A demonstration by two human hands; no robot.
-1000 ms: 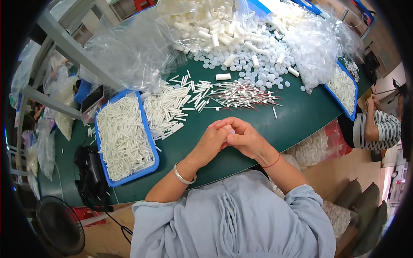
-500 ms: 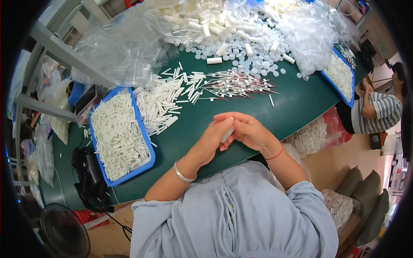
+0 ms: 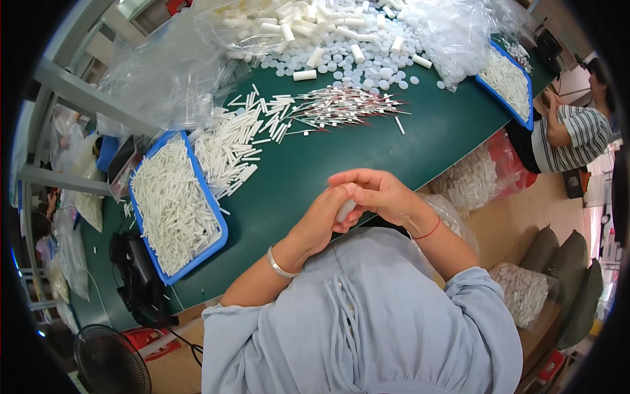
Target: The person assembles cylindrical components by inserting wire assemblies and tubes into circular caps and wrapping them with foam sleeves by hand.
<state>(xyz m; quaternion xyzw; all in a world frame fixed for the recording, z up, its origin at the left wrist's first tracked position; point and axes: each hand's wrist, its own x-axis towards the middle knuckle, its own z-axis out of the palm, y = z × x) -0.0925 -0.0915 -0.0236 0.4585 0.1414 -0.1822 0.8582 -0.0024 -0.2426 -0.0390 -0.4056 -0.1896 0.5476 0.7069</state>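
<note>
Both hands meet above the near edge of the green bench (image 3: pixel 295 174), close in front of the body. Left hand (image 3: pixel 320 222): fingers curled closed about a pale, rounded white piece (image 3: pixel 346 210), which shows between the two hands. Right hand (image 3: pixel 388 199): thumb laid across toward the piece, fingers arched over the left hand; whether they also grip it I cannot tell, as the cupped hands cover most of it. Held this way, the piece seems steadied from both sides, and its kind is hard to make out. The blue tray (image 3: pixel 222 241) lies to the left, its raised rim apparently keeping the heaped white sticks (image 3: pixel 174 203) from rolling away. More loose sticks (image 3: pixel 226 154) spill just beside it, leading to a low pile of red-wired sticks (image 3: pixel 348 107) ahead of the hands, likely within easy reach. Round caps (image 3: pixel 384 73) and thick white tubes (image 3: pixel 305 75) are spread farther back, between clear plastic bags (image 3: pixel 157 88); set there, they leave working room near the body.
</note>
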